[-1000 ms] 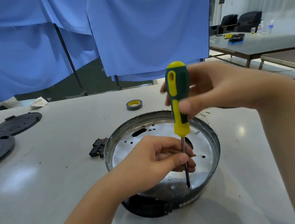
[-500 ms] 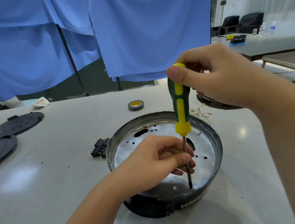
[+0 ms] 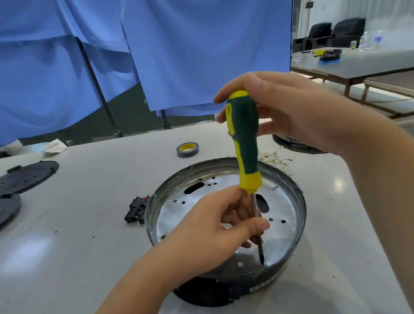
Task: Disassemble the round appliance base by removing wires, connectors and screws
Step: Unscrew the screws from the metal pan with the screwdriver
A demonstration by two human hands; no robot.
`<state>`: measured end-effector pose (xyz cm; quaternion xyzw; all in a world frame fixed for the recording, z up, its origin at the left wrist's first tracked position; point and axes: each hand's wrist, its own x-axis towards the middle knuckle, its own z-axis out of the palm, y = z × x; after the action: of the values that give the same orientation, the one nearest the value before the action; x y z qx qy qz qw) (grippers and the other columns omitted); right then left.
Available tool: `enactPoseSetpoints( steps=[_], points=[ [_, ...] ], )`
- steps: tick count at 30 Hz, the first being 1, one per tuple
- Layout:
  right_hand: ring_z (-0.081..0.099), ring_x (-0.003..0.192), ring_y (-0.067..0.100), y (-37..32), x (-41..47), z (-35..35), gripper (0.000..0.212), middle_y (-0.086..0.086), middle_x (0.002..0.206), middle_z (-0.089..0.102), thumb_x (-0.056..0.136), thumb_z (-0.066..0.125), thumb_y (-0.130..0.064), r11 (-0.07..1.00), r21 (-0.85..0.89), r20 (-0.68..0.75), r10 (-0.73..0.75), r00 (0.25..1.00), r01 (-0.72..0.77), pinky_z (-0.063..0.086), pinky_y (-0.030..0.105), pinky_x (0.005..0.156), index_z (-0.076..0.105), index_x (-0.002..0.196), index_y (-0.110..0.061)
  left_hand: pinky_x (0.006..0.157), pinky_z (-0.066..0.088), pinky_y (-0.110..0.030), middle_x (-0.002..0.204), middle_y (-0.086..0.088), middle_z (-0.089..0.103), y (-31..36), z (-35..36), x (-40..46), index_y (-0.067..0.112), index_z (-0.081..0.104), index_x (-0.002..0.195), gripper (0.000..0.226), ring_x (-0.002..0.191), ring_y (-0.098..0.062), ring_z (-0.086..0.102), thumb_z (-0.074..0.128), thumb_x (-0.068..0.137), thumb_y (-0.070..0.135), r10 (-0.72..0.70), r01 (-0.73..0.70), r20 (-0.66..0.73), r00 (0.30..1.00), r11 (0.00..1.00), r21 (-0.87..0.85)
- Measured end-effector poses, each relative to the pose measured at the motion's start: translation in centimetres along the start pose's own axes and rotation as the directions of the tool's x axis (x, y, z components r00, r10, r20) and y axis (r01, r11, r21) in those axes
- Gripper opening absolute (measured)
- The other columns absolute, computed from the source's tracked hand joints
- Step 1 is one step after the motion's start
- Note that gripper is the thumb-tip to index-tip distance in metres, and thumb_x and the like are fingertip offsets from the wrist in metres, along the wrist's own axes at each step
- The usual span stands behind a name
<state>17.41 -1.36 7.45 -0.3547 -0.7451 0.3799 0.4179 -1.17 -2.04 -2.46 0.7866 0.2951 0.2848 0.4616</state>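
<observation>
Right hand (image 3: 297, 112), centre right of frame, wraps its fingers round the green and yellow handle of an upright screwdriver (image 3: 245, 141). Left hand (image 3: 215, 231), lower centre, pinches the steel shaft between thumb and fingers. The tip sits on a screw (image 3: 263, 264) at the near edge of the metal floor inside the round base (image 3: 290, 193), which rests on the white table (image 3: 81, 250) in the lower centre. Just left of the base lies a black connector (image 3: 137, 210). Behind it a roll of tape (image 3: 187, 149); at right a tangle of thin wires (image 3: 277, 157). Two black round covers (image 3: 4, 194) lie at far left.
</observation>
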Motion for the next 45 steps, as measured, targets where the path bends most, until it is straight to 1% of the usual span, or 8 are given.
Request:
enactPoseSetpoints(
  steps=[5,10,16,23,32,39,42,45],
  points=[
    [0.066,0.086,0.020,-0.4,0.2,1.1,0.029,-0.002,0.089,0.070,0.079,0.067,-0.044,0.915,-0.401,-0.173,-0.123,0.977,0.044,0.055,0.030,0.083,0.068,0.105,-0.032,0.072,0.060,-0.041,0.078,0.002,0.071,-0.2,-0.2,0.1,0.017,0.063,0.083,0.008,0.077,-0.019,0.072,0.070,0.084,0.015,-0.040,0.040,-0.001,0.999,0.999,-0.032],
    [0.066,0.106,0.020,-0.6,-0.8,-0.2,0.034,0.011,0.114,0.069,0.090,0.056,-0.009,0.991,-0.031,0.069,-0.131,0.989,0.134,0.053,0.026,0.085,0.059,0.123,-0.015,0.080,0.059,-0.040,0.091,-0.004,0.075,-0.1,-0.2,-0.2,0.016,0.066,0.096,0.011,0.085,-0.022,0.073,0.066,0.086,0.011,-0.057,0.067,0.070,0.996,0.986,-0.152],
    [0.062,0.114,0.028,-0.4,-0.8,-0.6,0.030,0.010,0.120,0.065,0.090,0.048,-0.007,0.972,0.222,0.234,-0.129,0.964,0.076,0.053,0.034,0.087,0.056,0.119,-0.012,0.083,0.057,-0.030,0.097,-0.004,0.075,0.2,-0.4,-0.5,0.015,0.066,0.105,0.023,0.095,-0.020,0.072,0.055,0.092,-0.001,-0.050,0.077,0.161,0.986,0.983,-0.165],
    [0.066,0.082,0.010,-0.5,0.0,1.0,0.037,-0.009,0.088,0.069,0.072,0.070,-0.044,0.944,-0.317,-0.119,-0.130,0.984,0.087,0.056,0.023,0.078,0.068,0.107,-0.031,0.081,0.058,-0.033,0.084,-0.005,0.074,0.2,-0.1,-0.2,0.016,0.065,0.088,0.018,0.086,-0.020,0.073,0.057,0.091,0.000,-0.083,0.096,0.107,0.991,0.988,-0.120],
    [0.062,0.115,0.026,-0.5,-1.1,-0.6,0.036,0.008,0.124,0.064,0.088,0.050,-0.003,0.986,0.156,0.189,-0.086,0.978,0.056,0.053,0.034,0.087,0.057,0.122,-0.013,0.074,0.060,-0.038,0.079,-0.005,0.073,0.1,0.1,-0.1,0.012,0.065,0.083,0.010,0.075,-0.021,0.073,0.074,0.080,0.014,-0.060,0.061,0.028,0.998,0.997,-0.042],
    [0.067,0.096,0.006,-0.8,-0.2,1.1,0.043,-0.005,0.100,0.071,0.075,0.072,-0.035,0.967,-0.235,-0.057,-0.111,0.992,0.095,0.052,0.016,0.084,0.065,0.117,-0.030,0.067,0.056,-0.024,0.072,-0.001,0.068,0.0,0.4,0.0,0.022,0.061,0.074,0.020,0.065,-0.010,0.068,0.080,0.074,0.024,-0.037,0.042,-0.061,0.997,0.996,0.083],
    [0.065,0.099,0.007,-0.7,-0.3,0.7,0.043,-0.006,0.113,0.069,0.084,0.067,-0.025,0.975,-0.198,-0.007,-0.101,0.995,0.098,0.051,0.019,0.085,0.057,0.127,-0.028,0.080,0.058,-0.033,0.084,-0.004,0.073,0.2,0.3,-0.4,0.020,0.067,0.087,0.010,0.080,-0.016,0.072,0.073,0.082,0.015,-0.047,0.047,0.003,0.999,0.999,-0.005],
    [0.056,0.121,0.011,-0.5,-0.6,0.2,0.046,-0.008,0.130,0.061,0.088,0.052,-0.015,0.992,-0.098,0.082,-0.070,0.994,0.078,0.048,0.022,0.090,0.051,0.132,-0.027,0.083,0.055,-0.023,0.097,-0.007,0.075,0.6,0.2,-0.7,0.014,0.065,0.106,0.021,0.091,-0.014,0.072,0.057,0.092,0.001,-0.048,0.056,0.098,0.994,0.995,-0.082]
  ],
)
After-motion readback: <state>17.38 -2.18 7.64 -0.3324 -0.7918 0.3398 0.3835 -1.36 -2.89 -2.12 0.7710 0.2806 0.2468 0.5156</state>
